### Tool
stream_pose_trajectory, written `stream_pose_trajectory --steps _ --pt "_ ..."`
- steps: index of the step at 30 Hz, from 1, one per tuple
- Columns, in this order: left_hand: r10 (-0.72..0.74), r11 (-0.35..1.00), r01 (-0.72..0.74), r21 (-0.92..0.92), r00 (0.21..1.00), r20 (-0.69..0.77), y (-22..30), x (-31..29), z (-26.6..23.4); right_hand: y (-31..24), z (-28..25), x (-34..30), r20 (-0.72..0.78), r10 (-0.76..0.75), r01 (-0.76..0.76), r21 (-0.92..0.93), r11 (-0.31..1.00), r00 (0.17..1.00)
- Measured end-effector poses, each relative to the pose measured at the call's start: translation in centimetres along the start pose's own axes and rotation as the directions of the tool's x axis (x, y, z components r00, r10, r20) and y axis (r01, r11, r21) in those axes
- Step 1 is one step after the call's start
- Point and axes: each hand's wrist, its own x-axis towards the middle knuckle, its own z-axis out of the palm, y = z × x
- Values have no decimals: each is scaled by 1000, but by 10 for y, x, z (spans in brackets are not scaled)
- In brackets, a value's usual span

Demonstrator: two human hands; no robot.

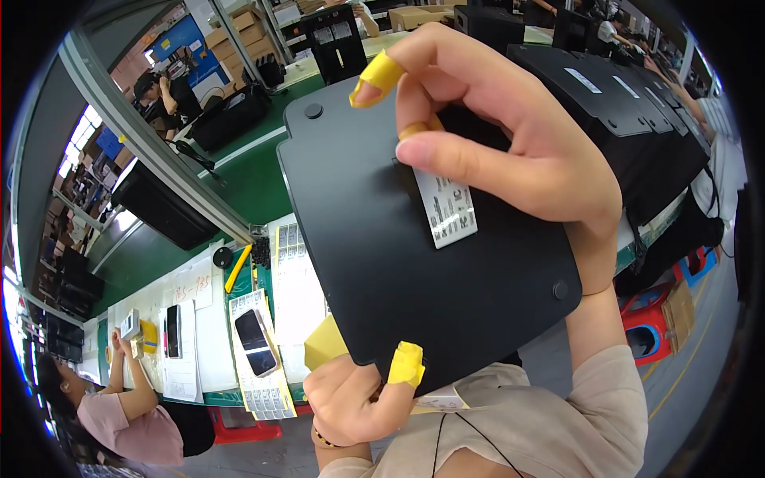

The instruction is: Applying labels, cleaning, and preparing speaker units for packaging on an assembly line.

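Note:
A black box-shaped device [374, 247] is tilted up in front of me, its flat face with round feet toward me. At its lower edge, my left hand [351, 398] is closed round the corner, with yellow tape on the thumb. Above the face, my right hand [510, 135] pinches the upper end of a silver-white printed label [449, 215] between thumb and a taped finger. Yellow tape [378, 78] also wraps the index fingertip, which is lifted clear. The label lies along the face; how much of it sticks there I cannot tell.
Left on the bench are label sheets [267, 398], a phone [255, 342], a yellow cutter [237, 269] and papers. Several black devices [621, 103] stand in a row at right. A metal post [151, 127] rises at left. Co-workers sit around; red stools [647, 319] stand right.

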Motion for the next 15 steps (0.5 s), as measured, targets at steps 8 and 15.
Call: stream_pose_trajectory --steps 8,15 --pt "-59 997 59 -45 998 2 4 -1 2 -6 3 -5 -9 -8 7 -47 999 1000" --pt "-33 999 34 -29 999 41 1 -7 0 -7 2 -6 -7 -22 21 -68 997 1000"
